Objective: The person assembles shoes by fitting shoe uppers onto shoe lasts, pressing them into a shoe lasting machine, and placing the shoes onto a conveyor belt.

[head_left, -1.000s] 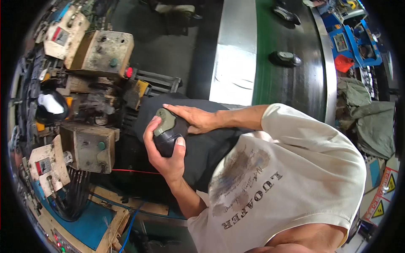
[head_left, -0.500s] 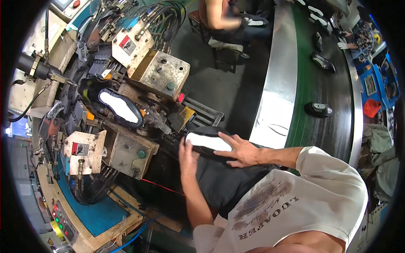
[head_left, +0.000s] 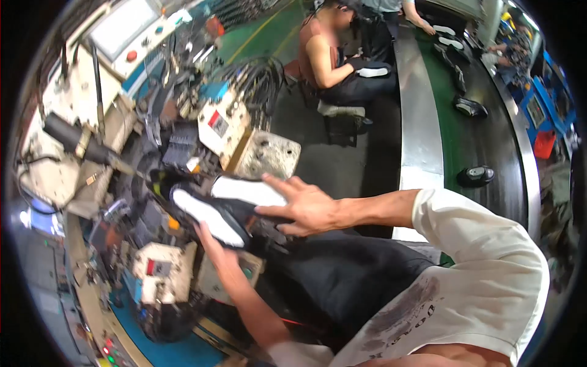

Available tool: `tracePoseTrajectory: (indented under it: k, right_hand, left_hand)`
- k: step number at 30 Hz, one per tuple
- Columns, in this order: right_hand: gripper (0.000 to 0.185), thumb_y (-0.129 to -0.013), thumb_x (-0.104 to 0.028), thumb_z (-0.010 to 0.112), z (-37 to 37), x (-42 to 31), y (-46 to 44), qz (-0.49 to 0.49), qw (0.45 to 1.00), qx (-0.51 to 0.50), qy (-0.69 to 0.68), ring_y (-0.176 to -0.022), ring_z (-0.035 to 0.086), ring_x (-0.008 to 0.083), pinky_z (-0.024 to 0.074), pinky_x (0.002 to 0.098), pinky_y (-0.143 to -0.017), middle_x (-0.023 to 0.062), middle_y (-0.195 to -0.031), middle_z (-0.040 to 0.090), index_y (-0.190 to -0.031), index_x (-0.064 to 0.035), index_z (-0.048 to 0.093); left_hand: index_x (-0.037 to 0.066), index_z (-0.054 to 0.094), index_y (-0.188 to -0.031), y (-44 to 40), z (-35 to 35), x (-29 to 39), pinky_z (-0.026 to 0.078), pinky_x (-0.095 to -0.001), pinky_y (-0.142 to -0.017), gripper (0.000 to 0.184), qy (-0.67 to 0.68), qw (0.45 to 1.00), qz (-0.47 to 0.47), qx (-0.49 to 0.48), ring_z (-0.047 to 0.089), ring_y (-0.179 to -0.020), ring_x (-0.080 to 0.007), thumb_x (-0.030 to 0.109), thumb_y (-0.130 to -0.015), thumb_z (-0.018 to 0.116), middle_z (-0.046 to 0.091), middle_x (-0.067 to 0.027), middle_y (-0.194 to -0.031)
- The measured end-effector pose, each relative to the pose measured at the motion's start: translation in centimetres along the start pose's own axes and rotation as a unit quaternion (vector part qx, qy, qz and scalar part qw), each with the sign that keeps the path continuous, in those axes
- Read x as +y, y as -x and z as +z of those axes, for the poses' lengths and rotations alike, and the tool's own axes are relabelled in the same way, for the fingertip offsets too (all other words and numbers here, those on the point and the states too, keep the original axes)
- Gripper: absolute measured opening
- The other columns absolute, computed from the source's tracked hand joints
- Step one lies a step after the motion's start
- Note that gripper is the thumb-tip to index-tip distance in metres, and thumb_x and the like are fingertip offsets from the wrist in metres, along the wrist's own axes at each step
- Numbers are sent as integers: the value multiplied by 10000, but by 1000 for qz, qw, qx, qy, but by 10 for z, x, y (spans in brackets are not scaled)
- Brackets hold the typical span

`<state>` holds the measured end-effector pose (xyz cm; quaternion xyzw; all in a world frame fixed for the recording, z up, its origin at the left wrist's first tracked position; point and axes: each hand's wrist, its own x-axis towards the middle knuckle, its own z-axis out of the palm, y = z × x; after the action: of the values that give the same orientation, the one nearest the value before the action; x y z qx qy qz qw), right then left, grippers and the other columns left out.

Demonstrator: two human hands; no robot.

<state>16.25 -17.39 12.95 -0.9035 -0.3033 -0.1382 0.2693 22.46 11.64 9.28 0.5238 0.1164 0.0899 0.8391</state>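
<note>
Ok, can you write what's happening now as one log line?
right hand: holding first shoe | left hand: beside second shoe | second shoe: in machine | both shoes: white side up | co-worker: seated

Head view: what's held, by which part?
Right hand holds one white-soled shoe by its near end. Left hand is at the side of another white-soled shoe; grip unclear.

One head-worn camera looks forward and down from just above the wearer's off-white cloth T-shirt (head_left: 480, 272) at near right, over the bare left hand (head_left: 220, 252) and right hand (head_left: 310, 207), to grimy cream metal machinery (head_left: 223, 125) at left and a long green-and-black conveyor belt (head_left: 501, 137) at far right.
</note>
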Motion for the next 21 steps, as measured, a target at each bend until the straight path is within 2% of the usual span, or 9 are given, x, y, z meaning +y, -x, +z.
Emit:
tracePoseTrajectory:
  k: [2, 3, 6, 7, 10, 11, 13, 18, 21]
  right_hand:
    - [656, -818, -315, 797, 18, -7, -39, -33, 999, 35, -15, -1118, 587, 495, 563, 543, -946, 348, -1622, 324, -1453, -255, 642]
    - [656, -822, -315, 792, 32, -8, -57, -51, 997, 50, -10, -1084, 587, 485, 565, 535, -918, 347, -1624, 321, -1456, -252, 639]
    - [704, -841, -316, 784, 60, -20, -98, -40, 999, 14, -19, -1125, 560, 470, 561, 534, -920, 335, -1657, 262, -1513, -259, 581]
    - [720, -866, -327, 780, 76, -20, -106, -30, 999, 3, -23, -1167, 547, 468, 566, 531, -944, 322, -1677, 215, -1544, -290, 542]
    - [714, -888, -355, 780, 104, -25, -111, 2, 1000, -18, -8, -1198, 542, 472, 570, 522, -975, 314, -1686, 188, -1553, -323, 524]
    - [735, -868, -330, 793, 107, -29, -111, 8, 1000, -22, -6, -1239, 527, 520, 573, 548, -980, 323, -1689, 168, -1550, -339, 522]
    - [744, -867, -336, 795, 117, -33, -111, 23, 1000, -17, -1, -1248, 524, 525, 576, 545, -976, 324, -1691, 166, -1555, -343, 512]
    - [763, -894, -330, 774, 131, -43, -100, 18, 1000, 6, -10, -1273, 511, 542, 581, 525, -973, 377, -1681, 126, -1589, -267, 467]
    - [778, -928, -269, 726, 124, -47, -78, -13, 1000, 13, -15, -1294, 487, 576, 533, 557, -1033, 388, -1681, 97, -1625, -190, 388]
  left_hand:
    - [132, 287, -1671, 47, -11, 2, 437, -516, -1167, 658, 22, 997, 59, -47, 492, -1435, -343, 396, -1105, 492, 431, -141, -1625]
    - [79, 182, -1689, 74, -10, 2, 421, -552, -1178, 781, 22, 993, 95, -68, 470, -1442, -397, 427, -1076, 518, 364, -218, -1641]
    - [65, 351, -1619, 136, -43, -22, 532, -523, -1053, 878, 178, 965, 39, -188, 612, -1261, -384, 721, -1039, 408, 561, -222, -1448]
    - [52, 377, -1601, 174, -4, -13, 564, -499, -991, 925, 156, 986, 61, -1, 631, -1214, -378, 768, -1016, 414, 599, -220, -1404]
    - [58, 460, -1510, 216, -55, -68, 598, -509, -869, 800, 155, 987, 42, 10, 666, -1087, -343, 700, -1033, 446, 664, -208, -1252]
    - [122, 453, -1547, 224, -83, -91, 569, -527, -983, 800, 229, 973, -35, 7, 652, -1182, -326, 685, -991, 567, 630, -165, -1381]
    - [103, 463, -1533, 262, -81, -113, 566, -533, -996, 720, 54, 997, -10, 56, 645, -1169, -342, 600, -1016, 533, 610, -162, -1384]
    - [91, 296, -1647, 312, -94, -191, 470, -551, -1113, 748, 13, 990, -65, 123, 511, -1370, -368, 495, -1052, 502, 440, -181, -1575]
    - [92, 240, -1671, 325, -66, -175, 405, -527, -1181, 763, 16, 991, -66, 115, 463, -1432, -384, 441, -1048, 508, 376, -194, -1632]
